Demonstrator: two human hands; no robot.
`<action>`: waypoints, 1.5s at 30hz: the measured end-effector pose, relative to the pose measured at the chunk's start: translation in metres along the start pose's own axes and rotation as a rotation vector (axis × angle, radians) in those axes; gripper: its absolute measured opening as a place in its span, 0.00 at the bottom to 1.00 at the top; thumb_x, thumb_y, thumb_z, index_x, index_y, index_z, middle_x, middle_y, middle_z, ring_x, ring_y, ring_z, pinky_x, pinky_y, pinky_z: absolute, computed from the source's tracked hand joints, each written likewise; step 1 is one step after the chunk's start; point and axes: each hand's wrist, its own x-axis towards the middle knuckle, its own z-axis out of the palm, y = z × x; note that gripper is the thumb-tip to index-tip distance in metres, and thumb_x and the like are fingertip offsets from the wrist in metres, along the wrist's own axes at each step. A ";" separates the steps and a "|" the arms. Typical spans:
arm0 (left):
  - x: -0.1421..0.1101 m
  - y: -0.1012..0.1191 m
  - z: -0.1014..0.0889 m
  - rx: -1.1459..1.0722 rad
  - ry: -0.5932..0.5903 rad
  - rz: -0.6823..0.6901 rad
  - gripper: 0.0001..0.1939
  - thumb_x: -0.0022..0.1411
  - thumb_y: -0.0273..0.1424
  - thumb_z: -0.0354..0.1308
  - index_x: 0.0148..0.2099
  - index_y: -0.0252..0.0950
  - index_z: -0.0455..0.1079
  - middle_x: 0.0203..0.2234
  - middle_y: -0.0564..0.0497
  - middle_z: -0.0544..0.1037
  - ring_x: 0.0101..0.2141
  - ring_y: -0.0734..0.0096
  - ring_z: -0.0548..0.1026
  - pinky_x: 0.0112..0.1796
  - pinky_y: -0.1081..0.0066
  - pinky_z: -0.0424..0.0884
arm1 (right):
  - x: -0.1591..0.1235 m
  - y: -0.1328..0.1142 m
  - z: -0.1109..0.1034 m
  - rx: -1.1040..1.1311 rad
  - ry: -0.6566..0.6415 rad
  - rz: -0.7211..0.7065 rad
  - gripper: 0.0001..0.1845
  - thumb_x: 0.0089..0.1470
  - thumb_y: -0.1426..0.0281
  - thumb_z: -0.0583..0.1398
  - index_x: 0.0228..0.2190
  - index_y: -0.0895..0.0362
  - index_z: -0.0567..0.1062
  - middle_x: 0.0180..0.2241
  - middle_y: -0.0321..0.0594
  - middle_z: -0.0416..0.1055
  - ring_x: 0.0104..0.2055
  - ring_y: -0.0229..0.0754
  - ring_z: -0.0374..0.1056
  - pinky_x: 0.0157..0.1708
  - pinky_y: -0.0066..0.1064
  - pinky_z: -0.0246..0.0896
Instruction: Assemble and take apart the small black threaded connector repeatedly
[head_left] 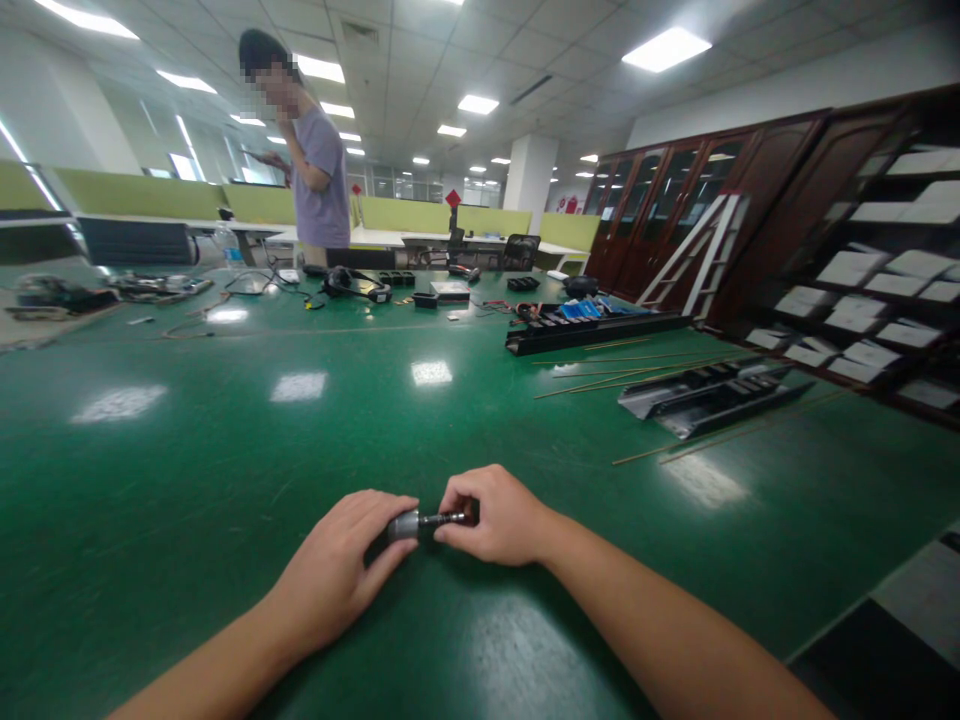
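Low over the green table (225, 480), my left hand (341, 560) grips a silver-grey metal cylinder (405, 526) between thumb and fingers. A thin, dark, ribbed shaft (439, 519) sticks out of the cylinder to the right, lying nearly level. My right hand (495, 515) curls its thumb and forefinger round the free end of this shaft. Its other fingers are folded in, and the shaft's very tip is hidden in their shadow. I cannot tell what kind of tool or part the cylinder and shaft make up.
Black metal channels (705, 395) and thin rods (600, 383) lie at the right. Behind them is a longer channel (555, 335) with blue packets (585, 308). Headphones (356, 285), cables and a bottle (227, 245) are at the far edge. A person (322, 170) stands beyond, near a stepladder (709, 255).
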 end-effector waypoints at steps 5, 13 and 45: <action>0.000 0.001 -0.002 -0.004 -0.011 -0.020 0.17 0.67 0.37 0.54 0.57 0.42 0.65 0.47 0.46 0.76 0.48 0.61 0.74 0.50 0.60 0.71 | 0.000 -0.001 -0.002 -0.006 -0.003 0.012 0.08 0.47 0.66 0.67 0.29 0.57 0.76 0.25 0.35 0.73 0.26 0.36 0.67 0.29 0.25 0.59; 0.000 -0.001 0.000 -0.004 -0.004 -0.023 0.17 0.67 0.38 0.54 0.57 0.43 0.65 0.47 0.48 0.76 0.48 0.61 0.73 0.50 0.60 0.71 | 0.000 0.000 -0.002 -0.008 0.000 0.011 0.08 0.47 0.66 0.67 0.29 0.57 0.76 0.25 0.35 0.73 0.26 0.35 0.67 0.29 0.25 0.58; 0.006 -0.009 -0.005 -0.195 0.114 -0.181 0.14 0.68 0.35 0.52 0.54 0.42 0.63 0.49 0.47 0.71 0.50 0.62 0.71 0.54 0.58 0.69 | 0.001 -0.001 -0.007 0.011 0.101 0.104 0.07 0.50 0.67 0.65 0.29 0.58 0.76 0.24 0.35 0.73 0.25 0.36 0.68 0.27 0.26 0.59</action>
